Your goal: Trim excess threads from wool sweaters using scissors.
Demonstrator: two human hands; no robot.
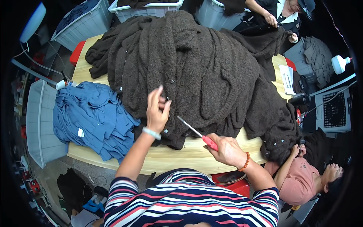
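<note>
A heap of dark brown knitted cardigans (196,75) lies before me, with small shiny buttons (165,131) along the fronts. Over the nearer middle of it is my left hand (158,109), its fingers apart and a little blurred, beside the button edge; nothing shows in its grasp. Closed round the red handle of a screwdriver (210,142) is my right hand (227,150). The tool's thin metal shaft points up and left, toward the knit near my left hand. Whether its tip touches the cloth I cannot tell.
Blue garments (94,113) are piled on the left of the wooden table (170,155). Grey bins (41,125) stand around it. One co-worker (270,19) handles brown knit at the far right; another, in pink (298,174), sits at the near right. A white lamp (339,64) hangs there.
</note>
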